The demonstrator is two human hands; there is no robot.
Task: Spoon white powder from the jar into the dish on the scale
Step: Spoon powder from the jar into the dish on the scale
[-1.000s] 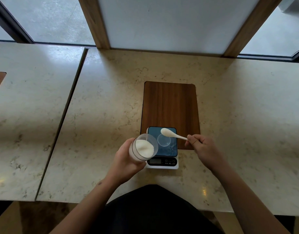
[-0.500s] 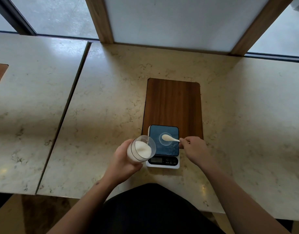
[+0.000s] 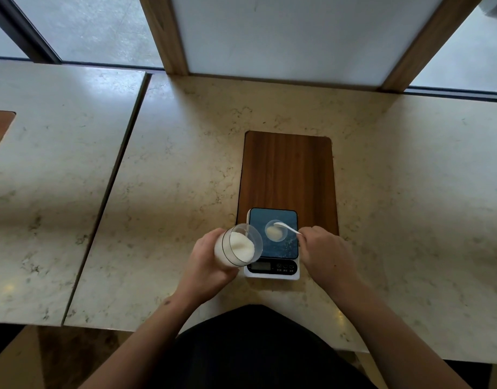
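Observation:
My left hand (image 3: 206, 262) grips a clear jar (image 3: 239, 246) of white powder, tilted with its mouth facing up and right, just left of the scale. The small scale (image 3: 272, 244) has a dark blue top and a white base with a display at its near edge. A small clear round dish (image 3: 275, 231) rests on the scale's top with white powder in it. My right hand (image 3: 324, 255) pinches the handle of a white spoon (image 3: 286, 227), whose bowl sits over the dish's far rim.
The scale stands at the near end of a dark wooden board (image 3: 288, 169) inset in the marble counter (image 3: 185, 164). A seam (image 3: 112, 175) splits the counter on the left. Window frames and wooden posts (image 3: 163, 32) rise at the back. The counter's near edge is by my body.
The spoon has come down from above the scale's far edge to the dish, and powder now lies in the dish. The jar stays tilted in my left hand.

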